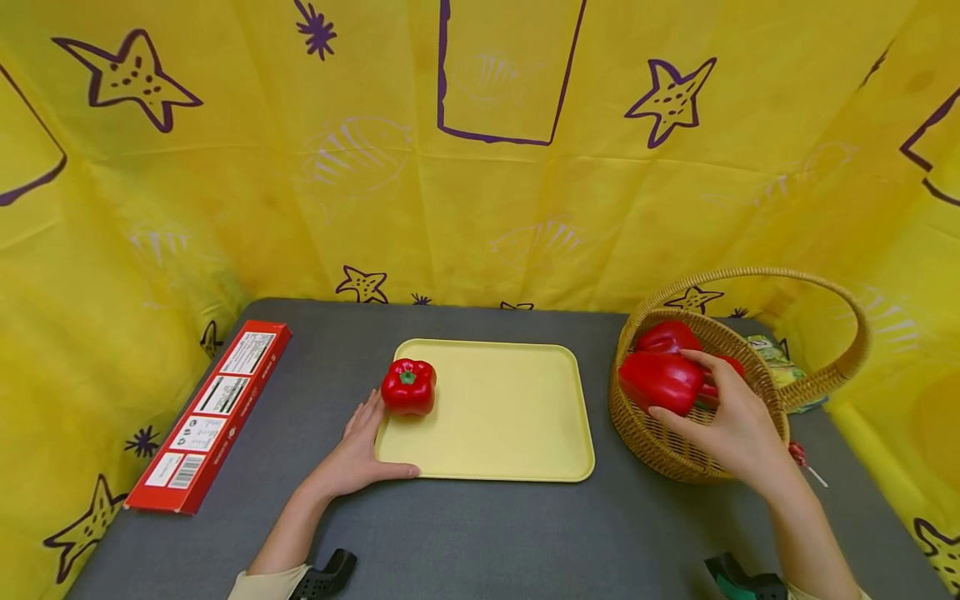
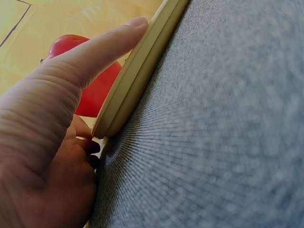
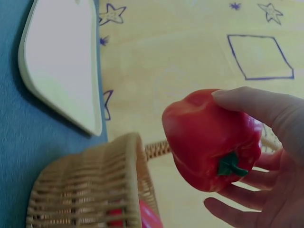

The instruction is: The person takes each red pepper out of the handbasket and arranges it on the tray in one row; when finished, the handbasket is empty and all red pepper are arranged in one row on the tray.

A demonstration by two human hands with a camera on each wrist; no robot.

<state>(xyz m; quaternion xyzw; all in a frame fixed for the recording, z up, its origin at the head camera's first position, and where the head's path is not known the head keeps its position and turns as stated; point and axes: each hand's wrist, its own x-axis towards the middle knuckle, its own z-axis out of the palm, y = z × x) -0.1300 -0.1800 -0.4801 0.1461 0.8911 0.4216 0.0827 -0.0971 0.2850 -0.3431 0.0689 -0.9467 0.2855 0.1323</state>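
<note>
My right hand grips a red bell pepper over the wicker basket. In the right wrist view that pepper sits between thumb and fingers, its green stem showing, higher than the basket rim. More red peppers lie inside the basket. My left hand rests at the near left corner of the pale yellow tray. Its thumb lies straight along the near rim, and its fingers reach up the left side. Another red bell pepper stands on the tray's left edge, close to those fingertips.
A long red box with white labels lies at the left of the grey table. Behind the basket, on its right, is a green packet. A red-wrapped lollipop lies beside the basket. Yellow patterned cloth surrounds the table.
</note>
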